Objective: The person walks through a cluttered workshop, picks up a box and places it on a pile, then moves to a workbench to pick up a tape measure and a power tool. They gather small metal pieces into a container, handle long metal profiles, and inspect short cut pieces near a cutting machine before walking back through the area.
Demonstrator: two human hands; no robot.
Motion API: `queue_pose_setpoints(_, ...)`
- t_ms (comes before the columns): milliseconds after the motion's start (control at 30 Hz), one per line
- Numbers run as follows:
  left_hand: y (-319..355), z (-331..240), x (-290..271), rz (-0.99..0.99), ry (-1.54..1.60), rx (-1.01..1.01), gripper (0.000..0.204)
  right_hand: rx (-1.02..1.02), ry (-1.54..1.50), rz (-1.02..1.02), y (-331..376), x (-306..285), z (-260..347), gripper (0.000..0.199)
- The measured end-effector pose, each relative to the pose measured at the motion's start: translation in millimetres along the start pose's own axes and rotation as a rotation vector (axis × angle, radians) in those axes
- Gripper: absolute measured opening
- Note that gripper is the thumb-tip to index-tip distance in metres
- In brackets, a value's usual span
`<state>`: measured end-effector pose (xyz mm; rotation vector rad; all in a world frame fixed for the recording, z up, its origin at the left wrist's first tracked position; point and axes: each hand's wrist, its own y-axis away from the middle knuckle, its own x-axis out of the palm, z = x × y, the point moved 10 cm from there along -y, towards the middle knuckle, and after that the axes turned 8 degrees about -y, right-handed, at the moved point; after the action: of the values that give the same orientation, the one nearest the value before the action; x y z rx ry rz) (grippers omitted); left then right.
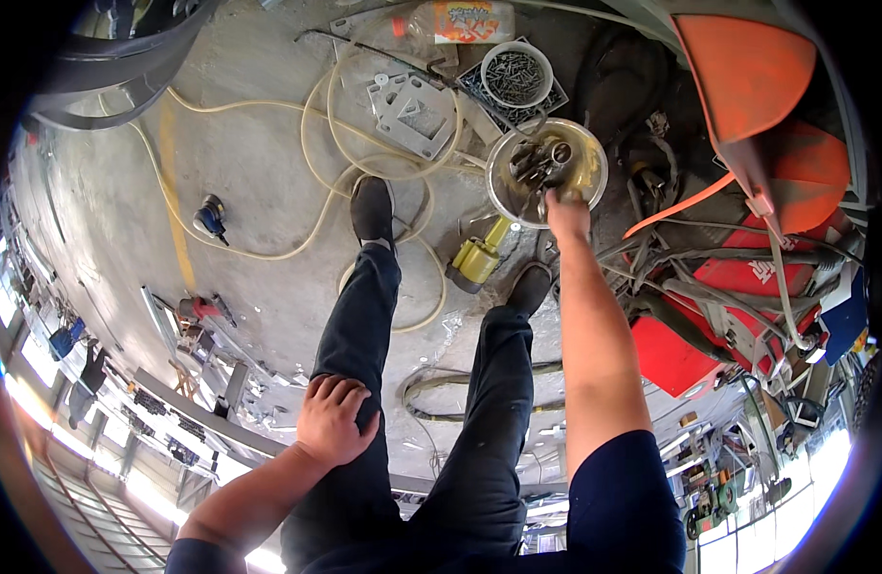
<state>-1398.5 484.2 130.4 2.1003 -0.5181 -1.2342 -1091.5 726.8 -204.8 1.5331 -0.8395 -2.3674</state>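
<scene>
My right hand (567, 216) reaches into a white round bucket (599, 167) on the floor, its fingers curled at the near side among grey metal pieces (535, 163). One piece by the fingertips is ring-shaped. What the fingers grip, if anything, is hidden. My left hand (337, 418) lies on my left knee with the fingers spread and nothing held. Just left of the bucket's near side, a yellow-green power tool (477, 260) leans on the concrete. Beyond the bucket, a white tub of screws (515, 78) sits on a tray (554, 99) holding more screws.
A pale hose (316, 225) loops across the floor around my left shoe (372, 209). Flat metal plates (412, 120) and a plastic bottle (460, 21) lie farther off. On the right are a red machine (675, 354) with cables and orange sheet parts (747, 81). A small sander (211, 218) lies left.
</scene>
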Motion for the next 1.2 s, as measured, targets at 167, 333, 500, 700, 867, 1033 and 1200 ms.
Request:
queue_pose_setpoints(167,-4.3,5.1,-3.1,0.02,0.058,0.008,0.025,0.022,-0.399,0.0,-44.1,-24.5,84.4,0.063)
queue_pose_setpoints(333,-8.3,14.0,-5.8,0.018,0.087,0.032,0.026,0.004,-0.363,0.141,-129.3,23.4,112.8,0.051)
queue_pose_setpoints(500,-8.6,17.3,-2.6,0.031,0.085,0.018,0.025,0.063,-0.661,0.027,-99.8,-5.3,104.9,0.025)
queue_pose_setpoints(700,-13.6,14.3,-6.2,0.034,0.115,0.022,0.025,0.209,-1.037,0.009,9.4,-68.9,23.9,0.021)
queue_pose_setpoints(867,-20.6,10.5,-9.4,0.061,0.114,0.046,0.026,0.404,-0.601,0.055,5.2,-21.4,-96.1,0.023)
queue_pose_setpoints(1033,-20.4,10.7,-3.9,0.059,0.103,0.04,0.025,0.016,0.285,-0.164,-27.4,-55.0,-13.3,0.038)
queue_pose_setpoints(1200,-28.5,7.7,-8.0,0.1,0.139,0.026,0.027,-0.277,-0.04,-0.151,-95.2,-69.4,87.0,0.051)
